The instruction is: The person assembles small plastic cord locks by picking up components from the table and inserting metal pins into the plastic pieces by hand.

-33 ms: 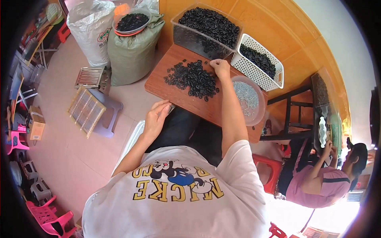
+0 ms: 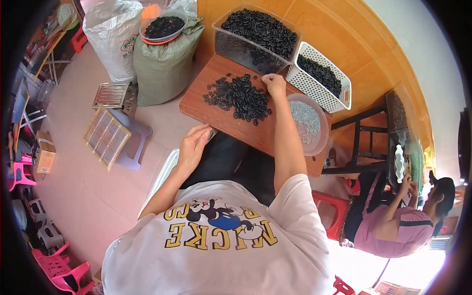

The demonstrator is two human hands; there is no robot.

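A loose pile of small black oval ring-like pieces [image 2: 243,98] is spread over the brown wooden table [image 2: 204,73]. My right hand [image 2: 275,84] is at the pile's far right edge, fingertips pinched together low over the tabletop. Whatever they hold, if anything, is too small to name. My left hand [image 2: 193,146] is by the table's near edge with its fingers pressed together. Something small and greyish shows at its fingertips, but I cannot make out what it is. To the right of my right forearm, a round clear bowl [image 2: 322,137] holds many small silvery pieces.
A clear plastic bin [image 2: 231,45] and a white perforated basket [image 2: 314,81], both full of black pieces, stand at the back. Sacks [image 2: 164,73] and a stool [image 2: 140,142] are at left. A person in pink [image 2: 393,231] works at right beside a red stool [image 2: 337,211].
My right hand has shifted very slightly to the right. My left hand and the pieces look the same.
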